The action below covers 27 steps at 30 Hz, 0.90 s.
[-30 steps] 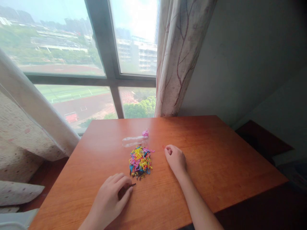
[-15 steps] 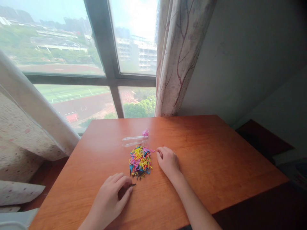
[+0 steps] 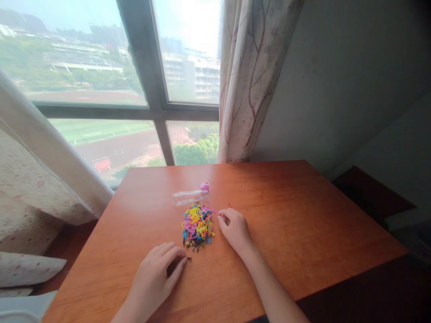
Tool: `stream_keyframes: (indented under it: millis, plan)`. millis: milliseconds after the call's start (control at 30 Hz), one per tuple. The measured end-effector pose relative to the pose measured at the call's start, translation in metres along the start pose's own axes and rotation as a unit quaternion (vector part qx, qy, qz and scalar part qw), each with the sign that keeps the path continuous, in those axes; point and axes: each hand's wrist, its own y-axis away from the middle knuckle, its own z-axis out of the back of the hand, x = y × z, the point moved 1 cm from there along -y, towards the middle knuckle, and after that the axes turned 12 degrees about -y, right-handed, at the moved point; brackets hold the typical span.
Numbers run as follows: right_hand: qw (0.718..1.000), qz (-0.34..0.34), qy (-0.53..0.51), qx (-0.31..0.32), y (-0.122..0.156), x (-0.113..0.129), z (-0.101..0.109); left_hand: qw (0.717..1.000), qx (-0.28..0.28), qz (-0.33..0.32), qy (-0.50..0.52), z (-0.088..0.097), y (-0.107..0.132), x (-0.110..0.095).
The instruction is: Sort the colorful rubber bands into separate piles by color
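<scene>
A heap of small colourful pins [image 3: 197, 225], shaped like bulb safety pins in yellow, pink, blue, red and black, lies on the brown table. My left hand [image 3: 158, 269] rests near its front left side, thumb and forefinger pinching a small black pin [image 3: 189, 258]. To the right of the heap, my right hand [image 3: 235, 226] has its thumb and forefinger pinched together at a pink pin [image 3: 213, 211] by the edge of the heap. A tiny red pin [image 3: 229, 205] lies just beyond its knuckles.
Behind the heap a clear plastic bottle-like container [image 3: 188, 197] with a pink top [image 3: 204, 186] lies on its side. The wooden table [image 3: 303, 215] reaches to the window [image 3: 158, 112]. Curtains [image 3: 242, 80] hang on both sides.
My right hand has shifted slightly left, its fingertips now at the pink pin. The red pin beyond the hand shows more clearly. My left hand is nearly still.
</scene>
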Motion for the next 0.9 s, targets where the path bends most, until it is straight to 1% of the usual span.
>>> stream_keyframes:
  millis: [200, 333, 400, 467, 533, 600, 667, 733, 900]
  plan:
    - [0.999, 0.009, -0.048, -0.013, 0.011, 0.005, 0.003, 1.0, -0.007, 0.015, 0.003, -0.001, -0.001, 0.0]
    - [0.995, 0.003, -0.098, -0.016, 0.024, 0.016, 0.008, 0.999, -0.011, 0.025, 0.027, 0.001, -0.002, -0.002]
    - [0.993, 0.009, -0.113, 0.013, 0.033, 0.025, 0.01, 0.999, -0.01, 0.023, 0.045, 0.003, -0.006, -0.006]
    - [0.99, 0.016, -0.124, 0.065, 0.042, 0.034, 0.01, 0.998, -0.018, 0.014, 0.053, 0.005, -0.012, -0.012]
    - [0.984, 0.019, -0.135, 0.118, 0.05, 0.042, 0.01, 0.998, -0.033, -0.002, 0.044, 0.008, -0.02, -0.021]
    - [0.978, 0.019, -0.145, 0.146, 0.055, 0.047, 0.009, 0.998, -0.047, -0.023, 0.024, 0.01, -0.029, -0.029]
    - [0.977, 0.015, -0.154, 0.144, 0.057, 0.048, 0.009, 0.998, -0.051, -0.044, 0.004, 0.01, -0.037, -0.036]
    - [0.978, 0.007, -0.162, 0.128, 0.057, 0.047, 0.008, 0.997, -0.05, -0.059, -0.007, 0.01, -0.042, -0.04]
    - [0.981, 0.003, -0.165, 0.106, 0.055, 0.044, 0.007, 0.997, -0.044, -0.063, -0.011, 0.007, -0.046, -0.041]
